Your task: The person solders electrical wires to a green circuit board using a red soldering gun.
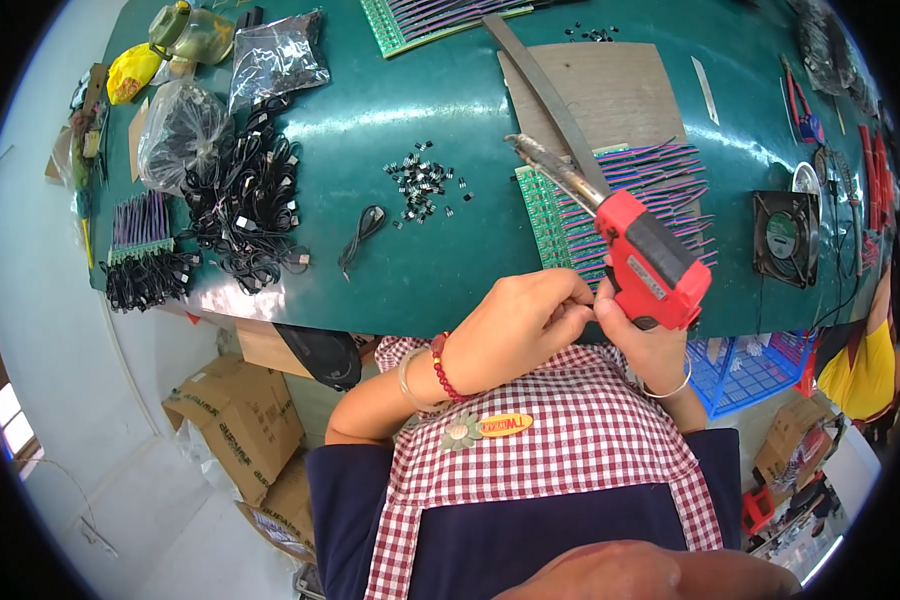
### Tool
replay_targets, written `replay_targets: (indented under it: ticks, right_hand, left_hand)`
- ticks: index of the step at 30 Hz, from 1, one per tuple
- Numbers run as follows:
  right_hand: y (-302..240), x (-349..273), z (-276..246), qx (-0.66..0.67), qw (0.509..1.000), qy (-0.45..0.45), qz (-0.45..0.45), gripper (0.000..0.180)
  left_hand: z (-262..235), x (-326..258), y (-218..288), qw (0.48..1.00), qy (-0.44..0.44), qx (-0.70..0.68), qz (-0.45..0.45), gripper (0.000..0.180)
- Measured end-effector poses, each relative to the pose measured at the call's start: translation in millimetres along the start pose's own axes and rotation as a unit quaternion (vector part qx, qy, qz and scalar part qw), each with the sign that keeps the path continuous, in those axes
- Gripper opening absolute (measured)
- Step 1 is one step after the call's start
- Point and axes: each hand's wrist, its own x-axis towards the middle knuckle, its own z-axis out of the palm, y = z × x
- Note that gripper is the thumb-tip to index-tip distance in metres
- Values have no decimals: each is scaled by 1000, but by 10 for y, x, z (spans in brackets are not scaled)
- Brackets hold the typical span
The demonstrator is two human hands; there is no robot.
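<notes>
My right hand [648,348] is closed around the handle of a red and black soldering gun [660,262]. The gun's metal tip points up and to the left, above a green circuit board panel [542,215] with rows of purple and dark wires. Close beside it, my left hand [520,325] is closed in a pinch at the table's near edge, its fingertips almost meeting my right hand. Whatever sits between those fingertips is hidden. A flat metal bar [540,85] lies slantwise across a brown board [610,95] and reaches the panel.
Small black parts [425,185] are scattered mid-table, beside one coiled black cable [362,238]. A heap of black cables [245,205] and plastic bags [182,135] lie at left. On the right stands a square black fan [785,238], with red-handled pliers [802,105] farther back.
</notes>
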Motion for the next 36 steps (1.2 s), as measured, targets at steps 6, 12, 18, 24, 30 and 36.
replay_targets:
  ticks: [6,12,18,24,30,36]
  right_hand:
    - [93,56,-2,-33,999,1,-10,38]
    - [126,44,-224,108,990,82,23,36]
    - [293,-44,-340,118,991,50,42,33]
    - [310,-16,-272,100,992,68,37,29]
    - [323,-14,-263,77,994,66,38,27]
    - [331,-23,-264,67,994,72,41,26]
  left_hand:
    - [-77,74,-226,999,8,-38,-34,4]
    - [-521,438,-623,969,104,-121,-190,13]
    - [-546,556,-702,966,74,-117,-219,13]
    - [-561,589,-734,966,68,-113,-221,12]
    - [-575,582,-752,962,74,-141,-223,10]
    - [-588,598,-741,963,57,-134,-229,11]
